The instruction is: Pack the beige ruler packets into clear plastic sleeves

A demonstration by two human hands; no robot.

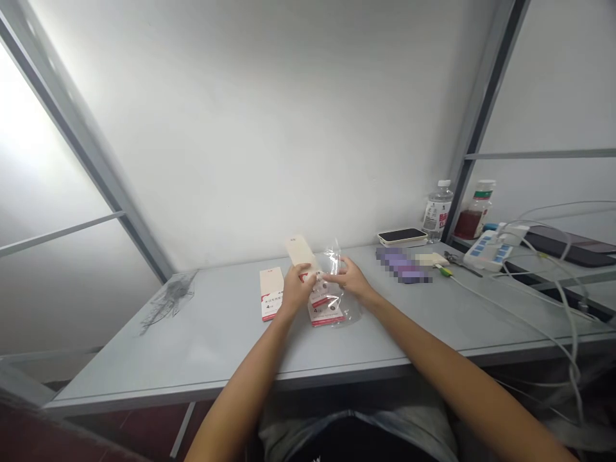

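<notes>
My left hand (296, 289) grips the lower end of a cream carton (301, 251), which stands tilted up from the table. My right hand (349, 279) pinches a clear plastic bag (335, 301) close to that carton. Inside or under the bag lies a white and red medicine box (326, 314), partly hidden by my fingers and the glare. Left of my hands, a similar white and red box (271, 294) lies flat on the grey table (216, 333), apart from my left hand.
Along the back right stand a water bottle (437, 212), a bottle of red liquid (474, 212) and a black-topped device (403, 237). Further right lie a blurred purple patch (403, 265), pliers (462, 263), a power strip (488, 251) and white cables (543, 289).
</notes>
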